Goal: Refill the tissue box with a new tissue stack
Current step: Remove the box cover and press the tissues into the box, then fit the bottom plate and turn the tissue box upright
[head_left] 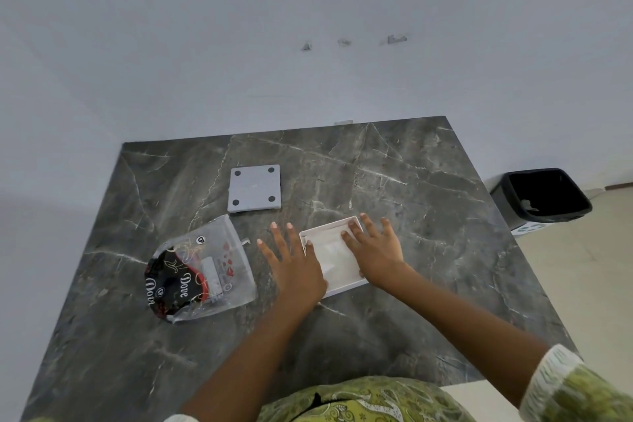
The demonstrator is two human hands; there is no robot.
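A: You're at a dark marble table (411, 181) pushed against a pale wall, with a black bin (544, 195) on the floor off at 3 o'clock.

B: And the tissue box?

A: The white tissue box (334, 255) lies open-side up in front of you, with the white tissue stack (331, 252) inside it. Your left hand (294, 264) lies flat along its 9 o'clock edge, fingers spread and closed on nothing. Your right hand (375, 248) lies over its 3 o'clock side, fingers apart, fingertips pressing on the stack.

B: What else?

A: The grey base plate (254, 189) lies at 11 o'clock from the box, apart from it. The clear plastic wrapper (202, 271) lies at 9 o'clock, just beside your left hand.
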